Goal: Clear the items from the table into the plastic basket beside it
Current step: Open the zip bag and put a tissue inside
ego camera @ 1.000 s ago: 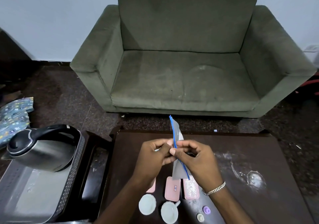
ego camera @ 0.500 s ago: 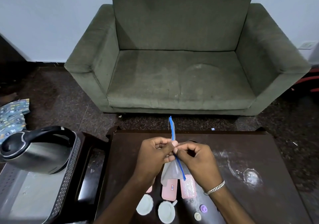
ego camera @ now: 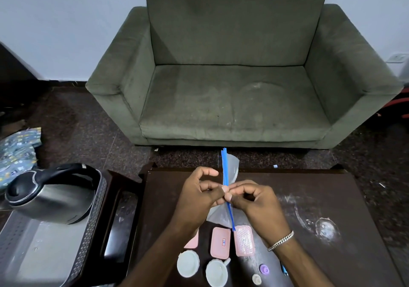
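Above the dark wooden table [ego camera: 309, 253], my left hand [ego camera: 199, 200] and my right hand [ego camera: 256, 205] both pinch the blue zip strip of a clear plastic zip bag [ego camera: 230, 171], held edge-on and upright between them. Under my hands lie pink rectangular lids [ego camera: 220, 242] and a textured pink one [ego camera: 244, 240]. Nearer me sit a pale round lid [ego camera: 188, 263] and a small pale cup [ego camera: 218, 272]. A purple cap [ego camera: 264, 269] and a beige cap [ego camera: 256, 279] rest at the front. The grey perforated plastic basket [ego camera: 93, 227] stands left of the table with a steel kettle [ego camera: 51, 198] inside.
A green two-seat sofa [ego camera: 236, 83] faces the table across a strip of dark floor. A patterned cloth [ego camera: 17, 151] lies on the floor at far left. White powdery smears [ego camera: 325, 229] mark the table's right side. A dark wooden stand [ego camera: 119, 220] sits between basket and table.
The bag has turned more upright and edge-on between my fingers. My left hand's fingers have opened slightly while its thumb still pinches the strip. The view shifted a little.
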